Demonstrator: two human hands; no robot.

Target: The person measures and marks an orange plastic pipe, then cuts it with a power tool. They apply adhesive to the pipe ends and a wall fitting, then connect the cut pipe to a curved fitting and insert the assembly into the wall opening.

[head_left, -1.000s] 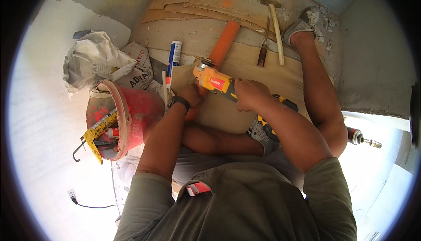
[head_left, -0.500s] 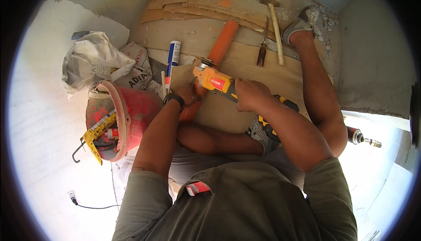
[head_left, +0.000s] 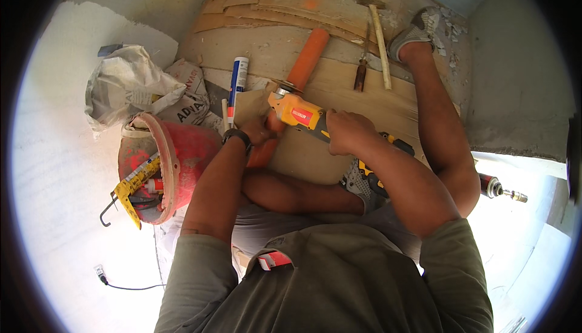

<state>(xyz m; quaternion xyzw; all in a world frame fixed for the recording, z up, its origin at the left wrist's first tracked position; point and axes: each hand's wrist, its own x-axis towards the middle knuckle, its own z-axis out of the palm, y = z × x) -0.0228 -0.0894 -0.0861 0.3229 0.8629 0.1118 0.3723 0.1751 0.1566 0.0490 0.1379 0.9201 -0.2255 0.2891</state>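
My left hand (head_left: 259,132) is closed round an orange plastic pipe (head_left: 310,55) that lies diagonally on cardboard. My right hand (head_left: 350,132) grips the body of a yellow and black angle grinder (head_left: 298,112), whose disc end (head_left: 282,89) sits over the pipe above my left hand; whether the disc touches it I cannot tell. More yellow and black tool parts (head_left: 394,145) show behind my right forearm, partly hidden. A blue and white sealant tube (head_left: 238,81) and a pale stick (head_left: 225,112) lie just left of the pipe.
A red bucket (head_left: 189,160) holds a yellow caulking gun (head_left: 136,184); crumpled bags (head_left: 130,81) lie behind it. A hammer (head_left: 381,48) and screwdriver (head_left: 360,72) lie beside my outstretched foot (head_left: 415,36). A spray can (head_left: 494,186), plug (head_left: 102,275) and walls (head_left: 512,66) are at the sides.
My left forearm and wrist have shifted slightly left, and the pipe has moved a little the same way. My right hand and the grinder are nearly where they were.
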